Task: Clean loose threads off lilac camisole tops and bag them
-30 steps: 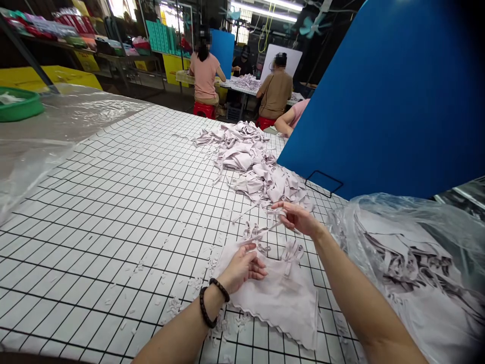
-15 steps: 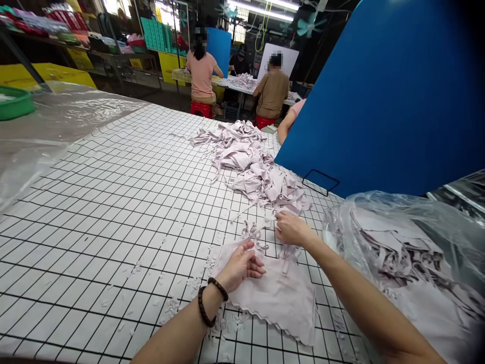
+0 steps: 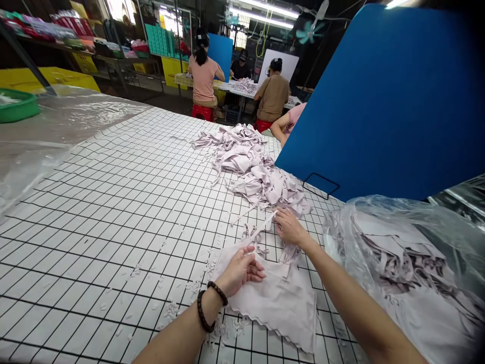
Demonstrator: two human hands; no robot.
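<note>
A pale pink fabric piece (image 3: 276, 308) with a wavy lower edge lies flat on the grid-patterned table (image 3: 125, 202). My left hand (image 3: 242, 270), palm turned up and fingers slightly curled apart, rests over its upper left part; a thin strap passes by the thumb. Farther up, my right hand (image 3: 290, 227) is closed on the end of that pale strap (image 3: 267, 221), which runs down toward my left hand. Several loose straps lie between the hands. Just beyond my right hand is a heap of pale pink fabric (image 3: 265, 184).
At the right stand a clear plastic bag of folded fabric (image 3: 397, 242) and a large blue board (image 3: 386, 101) with a black wire stand (image 3: 321, 184). Small scraps (image 3: 172, 308) dot the table. A green basket (image 3: 18, 106) sits far left. Several people work beyond.
The view has shifted slightly. The strap between my hands looks straighter, and the fingers of my right hand have moved a little. My left hand has barely moved.
</note>
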